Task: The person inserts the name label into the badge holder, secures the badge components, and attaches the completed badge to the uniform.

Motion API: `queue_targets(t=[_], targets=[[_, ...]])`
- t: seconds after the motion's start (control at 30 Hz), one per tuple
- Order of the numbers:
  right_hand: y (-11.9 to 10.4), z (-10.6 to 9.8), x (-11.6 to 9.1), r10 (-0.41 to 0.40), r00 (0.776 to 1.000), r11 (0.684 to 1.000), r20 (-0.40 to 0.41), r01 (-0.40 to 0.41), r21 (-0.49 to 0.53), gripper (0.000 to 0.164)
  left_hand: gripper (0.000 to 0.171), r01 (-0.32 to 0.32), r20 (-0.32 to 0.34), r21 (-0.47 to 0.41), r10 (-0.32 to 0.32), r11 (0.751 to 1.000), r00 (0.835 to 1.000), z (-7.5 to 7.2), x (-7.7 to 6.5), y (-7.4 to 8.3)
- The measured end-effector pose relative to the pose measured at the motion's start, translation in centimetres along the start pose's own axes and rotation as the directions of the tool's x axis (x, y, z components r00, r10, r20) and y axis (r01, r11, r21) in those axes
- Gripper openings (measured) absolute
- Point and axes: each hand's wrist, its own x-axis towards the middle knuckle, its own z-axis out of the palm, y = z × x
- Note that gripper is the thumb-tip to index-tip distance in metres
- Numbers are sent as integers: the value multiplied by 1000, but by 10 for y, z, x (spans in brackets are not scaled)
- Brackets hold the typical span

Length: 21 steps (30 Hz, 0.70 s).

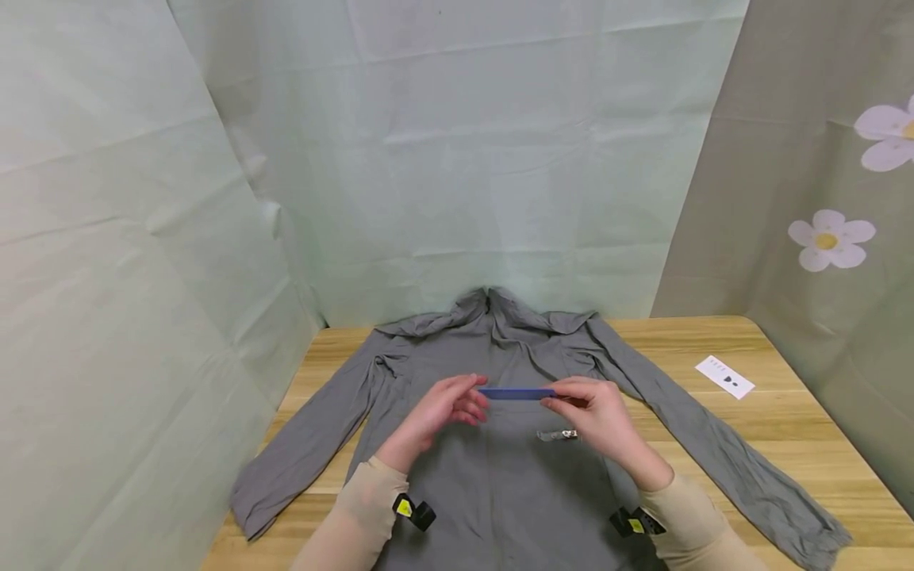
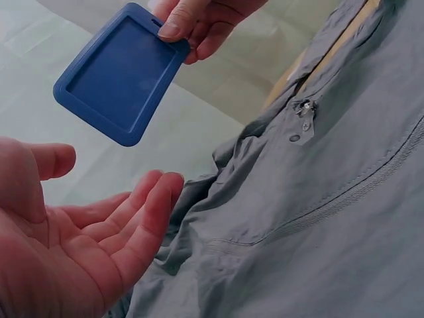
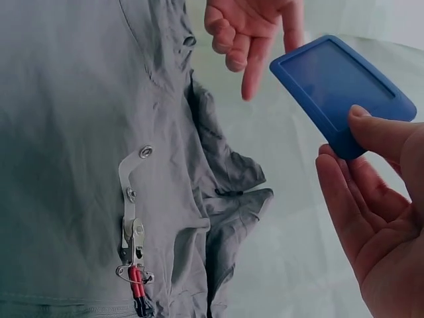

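Observation:
Above the grey garment (image 1: 493,476), my right hand (image 1: 596,408) pinches a blue badge holder (image 1: 516,393) by its slotted end, thumb on the front face in the left wrist view. The holder (image 2: 119,76) has a raised rim around a recessed blue panel, and no card shows in it. My left hand (image 2: 73,245) is open, palm up and fingers spread, just below the holder's far end. On the garment below the right hand lies a badge clip (image 3: 136,232) with a clear snap strap, metal jaws and red-tipped parts.
The garment is spread over a wooden table (image 1: 778,420), sleeves out to both sides and collar toward the back. A white card (image 1: 724,377) with dark marks lies at the right. Pale cloth walls (image 1: 500,159) stand behind and beside the table.

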Motion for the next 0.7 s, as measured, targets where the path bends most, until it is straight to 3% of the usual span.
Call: queue_targets(t=[0.33, 0.7], targets=[[3, 1, 2, -96, 995, 993, 37, 98, -65, 23, 57, 0, 6, 97, -1, 995, 1000, 0, -1, -10], [5, -3, 1, -170, 982, 973, 82, 181, -146, 34, 54, 118, 63, -40, -116, 992, 991, -4, -6, -15]])
